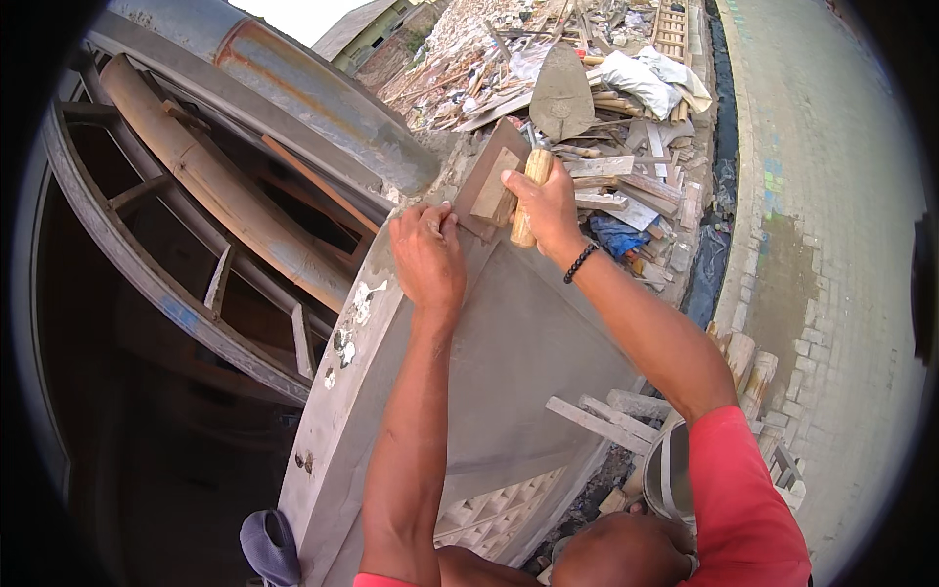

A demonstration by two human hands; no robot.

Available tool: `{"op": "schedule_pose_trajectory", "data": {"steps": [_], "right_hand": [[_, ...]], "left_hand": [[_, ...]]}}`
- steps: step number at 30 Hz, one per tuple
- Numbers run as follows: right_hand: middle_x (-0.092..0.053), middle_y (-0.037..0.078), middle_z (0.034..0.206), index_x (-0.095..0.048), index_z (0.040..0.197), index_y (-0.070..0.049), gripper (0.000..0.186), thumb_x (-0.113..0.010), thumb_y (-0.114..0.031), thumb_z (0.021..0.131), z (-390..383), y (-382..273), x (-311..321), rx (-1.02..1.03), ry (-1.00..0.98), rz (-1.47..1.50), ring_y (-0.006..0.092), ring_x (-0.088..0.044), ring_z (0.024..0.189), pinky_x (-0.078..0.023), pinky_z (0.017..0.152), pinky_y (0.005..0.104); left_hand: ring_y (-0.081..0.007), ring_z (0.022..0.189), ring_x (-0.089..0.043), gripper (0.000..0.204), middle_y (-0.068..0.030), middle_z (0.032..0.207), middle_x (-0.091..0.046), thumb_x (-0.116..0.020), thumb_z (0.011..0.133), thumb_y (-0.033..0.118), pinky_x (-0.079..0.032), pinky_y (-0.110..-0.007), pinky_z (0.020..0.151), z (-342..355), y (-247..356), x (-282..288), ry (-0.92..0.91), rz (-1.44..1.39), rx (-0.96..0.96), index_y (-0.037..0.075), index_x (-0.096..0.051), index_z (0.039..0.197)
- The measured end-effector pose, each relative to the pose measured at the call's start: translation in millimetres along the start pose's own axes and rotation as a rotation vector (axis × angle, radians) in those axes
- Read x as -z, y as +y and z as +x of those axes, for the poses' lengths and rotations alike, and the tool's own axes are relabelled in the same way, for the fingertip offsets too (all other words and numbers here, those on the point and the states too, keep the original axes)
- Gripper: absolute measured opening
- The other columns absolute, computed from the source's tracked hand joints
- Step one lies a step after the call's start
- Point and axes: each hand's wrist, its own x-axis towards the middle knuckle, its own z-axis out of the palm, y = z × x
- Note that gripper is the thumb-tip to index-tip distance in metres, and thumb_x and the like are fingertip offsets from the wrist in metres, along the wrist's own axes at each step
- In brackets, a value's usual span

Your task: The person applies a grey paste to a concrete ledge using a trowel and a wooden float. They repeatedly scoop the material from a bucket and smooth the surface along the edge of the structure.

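My right hand (553,210) is closed round the wooden handle (531,199) of a pointed trowel, its grey, mortar-smeared blade (561,96) tilted up and away. Just left of it, a brown wooden float (476,213) with a block handle (496,186) lies against the wall's far corner. The right thumb overlaps that block; whether it grips it is unclear. My left hand (427,256) rests at the wall's top edge beside the float, fingers bent together; what they pinch, if anything, is hidden. Smooth grey plaster (528,342) covers the wall face below both hands.
A rusty metal pipe (313,98) meets the wall's far end. Left are a curved wooden frame (176,279) and a bamboo pole (210,186). Rubble and planks (626,181) lie ahead, beside a ditch (709,264) and paved road (851,245). A bucket (670,470) stands lower right.
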Motion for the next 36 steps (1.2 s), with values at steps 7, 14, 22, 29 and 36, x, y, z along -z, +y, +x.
{"op": "schedule_pose_trajectory", "data": {"steps": [7,14,22,29,36], "right_hand": [[-0.064,0.015,0.085,-0.054,0.099,0.005,0.041,-0.076,-0.023,0.078,22.0,14.8,12.4,0.191,0.037,-0.05,0.0204,-0.065,0.064,-0.054,0.052,0.0347],[-0.065,0.014,0.082,-0.055,0.096,0.005,0.041,-0.076,-0.025,0.078,17.6,16.7,10.1,0.17,0.045,-0.056,0.0212,-0.066,0.068,-0.055,0.061,0.036],[-0.064,0.01,0.083,-0.056,0.099,0.003,0.042,-0.077,-0.026,0.079,17.2,18.1,10.9,0.189,0.058,-0.072,0.0176,-0.062,0.069,-0.052,0.063,0.0335],[-0.066,0.013,0.082,-0.056,0.096,0.006,0.045,-0.077,-0.029,0.077,15.4,22.6,8.5,0.2,0.055,-0.065,0.0219,-0.065,0.073,-0.053,0.067,0.0365],[-0.066,0.014,0.083,-0.056,0.095,0.005,0.044,-0.077,-0.029,0.077,18.4,27.4,8.8,0.23,0.087,-0.067,0.0226,-0.065,0.076,-0.052,0.071,0.0372]], "left_hand": [[-0.0298,0.101,-0.062,0.02,-0.0105,0.105,-0.071,-0.072,0.085,0.013,-0.048,-0.039,0.09,8.4,13.8,-7.3,-0.004,0.02,-0.045,0.005,-0.076,0.103],[-0.0302,0.098,-0.064,0.02,-0.0114,0.102,-0.072,-0.074,0.084,0.014,-0.049,-0.039,0.089,7.8,8.1,-6.0,0.011,0.016,-0.035,0.004,-0.077,0.101],[-0.03,0.098,-0.065,0.019,-0.0107,0.101,-0.072,-0.074,0.083,0.013,-0.05,-0.04,0.089,8.3,7.1,-11.0,0.039,0.056,-0.074,0.005,-0.077,0.1],[-0.0304,0.097,-0.065,0.02,-0.0113,0.1,-0.072,-0.075,0.083,0.013,-0.05,-0.04,0.089,6.7,4.9,-8.2,0.036,0.048,-0.076,0.004,-0.076,0.1],[-0.0312,0.097,-0.065,0.02,-0.0121,0.101,-0.072,-0.073,0.083,0.013,-0.049,-0.04,0.089,7.2,7.0,-9.1,0.039,0.054,-0.096,0.003,-0.076,0.1]]}}
